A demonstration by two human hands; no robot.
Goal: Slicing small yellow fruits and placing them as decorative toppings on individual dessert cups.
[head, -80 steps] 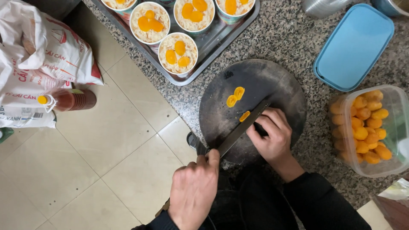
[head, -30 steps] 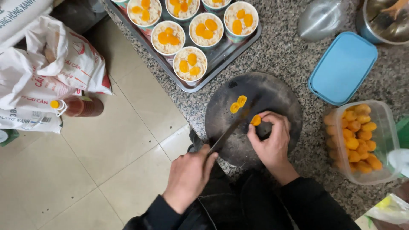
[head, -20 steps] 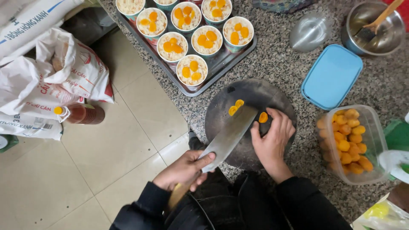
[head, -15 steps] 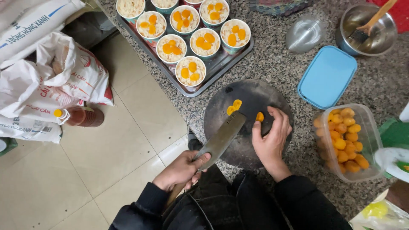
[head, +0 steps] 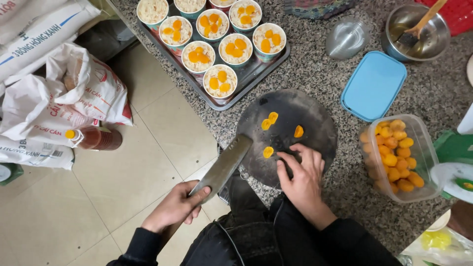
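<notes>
Head view: looking down on a round dark cutting board (head: 315,116) at the edge of a speckled stone bench (head: 325,79); all places below are given from this board.
Orange pieces: four small orange halves (head: 268,151) lie cut side up on the board, two near its far left, one at centre, one at the near left just beside the fingertips.
Right hand (head: 301,175): rests on the board's near edge, fingers spread and curled down, closed on nothing.
Left hand (head: 173,207): off the board to the near left, over the tiled floor, wrapped around the handle of a cleaver (head: 224,166) whose broad blade points back toward the board, lifted off it.
Step in hand: cutting looks paused; the pieces seem ready to be picked up.
Next move: would call for a light pinch on the slippery halves, blade kept clear of the fingers.
Right of the board: a clear tub of whole orange balls (head: 396,155), its blue lid (head: 373,84) beyond.
Beyond the board, left: a metal tray (head: 251,74) of cups topped with orange pieces (head: 220,81).
</notes>
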